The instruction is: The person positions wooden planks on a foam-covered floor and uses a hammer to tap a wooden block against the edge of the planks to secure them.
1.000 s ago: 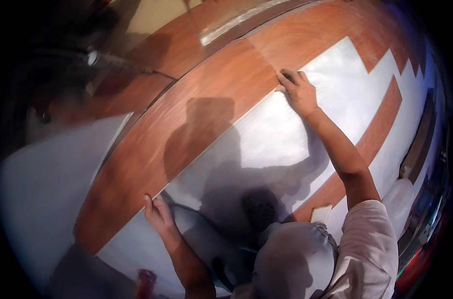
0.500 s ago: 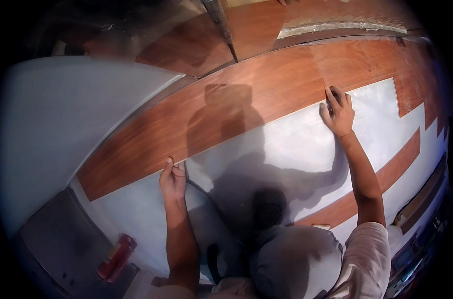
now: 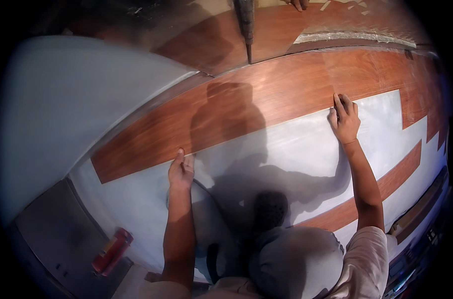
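Note:
A long reddish-brown wood-look floor plank (image 3: 281, 94) lies across the pale floor underlay (image 3: 306, 139) in front of me. My left hand (image 3: 181, 172) grips its near edge left of centre, thumb on top and fingers curled at the edge, partly hidden. My right hand (image 3: 345, 118) is farther right, at the same edge beside the seam with the adjoining plank (image 3: 368, 72). Its bent fingertips rest on the wood, and the thumb sits at the edge. A shadow of my upper body falls over plank and underlay.
A dark tapered rod (image 3: 247, 30) points down at the plank's far side. Another person's hand (image 3: 299, 4) shows at the top. A red cylindrical object (image 3: 111, 251) sits on a dark panel (image 3: 57, 234) at lower left. A narrow wood-look strip (image 3: 366, 197) lies right, past my grey-clad knee (image 3: 296, 261).
The view has shifted slightly. The plank's near left end now sits higher in the picture, with my left hand still at its edge. My right hand stays by the seam.

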Available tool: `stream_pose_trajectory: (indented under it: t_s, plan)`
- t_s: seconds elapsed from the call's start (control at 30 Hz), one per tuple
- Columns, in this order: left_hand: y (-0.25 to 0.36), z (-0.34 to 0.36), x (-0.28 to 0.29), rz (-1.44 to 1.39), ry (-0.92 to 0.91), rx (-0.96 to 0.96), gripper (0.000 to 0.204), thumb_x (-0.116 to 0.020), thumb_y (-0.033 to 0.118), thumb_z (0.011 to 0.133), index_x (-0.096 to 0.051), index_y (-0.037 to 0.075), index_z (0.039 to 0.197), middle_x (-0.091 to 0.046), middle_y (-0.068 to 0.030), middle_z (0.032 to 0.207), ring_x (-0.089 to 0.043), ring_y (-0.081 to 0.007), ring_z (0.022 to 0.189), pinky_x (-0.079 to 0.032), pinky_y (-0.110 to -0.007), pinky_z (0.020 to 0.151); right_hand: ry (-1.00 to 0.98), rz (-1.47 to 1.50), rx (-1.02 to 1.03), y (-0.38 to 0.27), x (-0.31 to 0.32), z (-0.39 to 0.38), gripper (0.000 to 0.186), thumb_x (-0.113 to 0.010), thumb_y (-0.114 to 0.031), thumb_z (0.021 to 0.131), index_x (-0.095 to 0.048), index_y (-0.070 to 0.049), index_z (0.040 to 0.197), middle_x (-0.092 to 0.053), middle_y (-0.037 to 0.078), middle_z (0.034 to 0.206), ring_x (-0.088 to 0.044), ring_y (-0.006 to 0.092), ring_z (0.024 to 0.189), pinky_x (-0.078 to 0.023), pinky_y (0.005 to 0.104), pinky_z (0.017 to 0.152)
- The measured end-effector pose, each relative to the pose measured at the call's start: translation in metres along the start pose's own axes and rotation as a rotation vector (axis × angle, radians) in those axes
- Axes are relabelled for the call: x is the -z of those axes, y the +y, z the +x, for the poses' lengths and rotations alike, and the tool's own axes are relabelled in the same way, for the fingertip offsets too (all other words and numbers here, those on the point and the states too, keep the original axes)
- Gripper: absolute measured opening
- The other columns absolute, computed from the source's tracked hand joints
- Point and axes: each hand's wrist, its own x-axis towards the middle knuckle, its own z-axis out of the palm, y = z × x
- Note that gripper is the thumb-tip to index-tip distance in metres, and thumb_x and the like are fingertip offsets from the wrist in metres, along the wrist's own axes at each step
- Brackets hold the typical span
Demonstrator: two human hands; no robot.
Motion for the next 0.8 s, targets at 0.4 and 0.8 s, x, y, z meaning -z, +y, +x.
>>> stream_pose_trajectory:
  t_s: [0.4, 0.8]
  plan:
    - [-0.009, -0.002, -0.014, 0.107, -0.039, -0.006, 0.029, -0.068, 0.01, 0.099, -0.059, -0.004, 0.123, -0.069, -0.0138, 0.116, -0.071, -0.0291, 0.104, -0.057, -0.045, 0.104, -0.016, 0.001, -0.03, 0.001, 0.001, -0.004, 0.042, -0.07, -0.014, 0.086, -0.072, -0.011, 0.128, -0.067, 0.008, 0.126, -0.064, 0.0305, 0.104, -0.057, 0.0387, 0.081]
    - [-0.008, 0.007, 0.001, -0.114, -0.174, 0.088, 0.033, -0.067, -0.004, 0.096, -0.056, -0.007, 0.127, -0.066, -0.02, 0.131, -0.065, -0.0305, 0.123, -0.052, -0.044, 0.113, 0.037, 0.014, -0.004, 0.002, 0.001, 0.003, 0.039, -0.071, -0.013, 0.08, -0.074, -0.01, 0.119, -0.067, 0.006, 0.118, -0.064, 0.0257, 0.092, -0.058, 0.035, 0.073]
